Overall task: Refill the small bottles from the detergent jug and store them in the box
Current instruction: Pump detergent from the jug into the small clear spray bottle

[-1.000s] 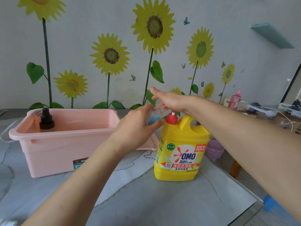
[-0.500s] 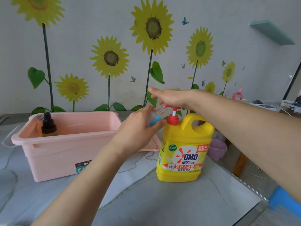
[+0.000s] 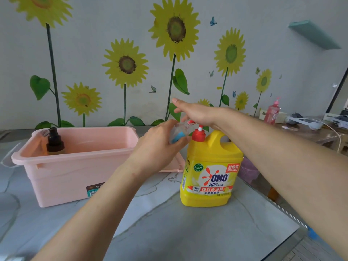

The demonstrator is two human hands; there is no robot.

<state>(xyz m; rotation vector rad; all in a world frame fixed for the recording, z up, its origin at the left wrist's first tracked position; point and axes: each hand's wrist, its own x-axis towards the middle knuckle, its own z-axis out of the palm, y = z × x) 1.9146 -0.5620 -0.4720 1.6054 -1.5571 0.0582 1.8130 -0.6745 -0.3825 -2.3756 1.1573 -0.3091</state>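
One dark bottle (image 3: 54, 142) with a black spray top stands upright in the left end of the pink box (image 3: 79, 166), against its wall; the rest of the box's inside that shows holds nothing else. A flat pink lid (image 3: 174, 167) lies on the table (image 3: 207, 232) between the box and the jug (image 3: 211, 178). The jug is yellow and opaque, so its level cannot be told; it stands upright near the table's right edge, with a red pump (image 3: 198, 134) on top and a white stem showing above the collar.

The small bottle (image 3: 178, 131) is held in the air just left of the pump, between the box and the jug. It is clear plastic, tilted, with its neck up against the red spout, and blue shows in its lower part; whether that is liquid or a label cannot be told.

The left hand (image 3: 158, 147) has its fingers curled round the bottle. The right hand (image 3: 195, 113) lies flat on the pump head, fingers straight and stretched out to the left.

Against half a second ago, both hands, the bottle and the jug keep the same places and poses, and the blue looks no different.
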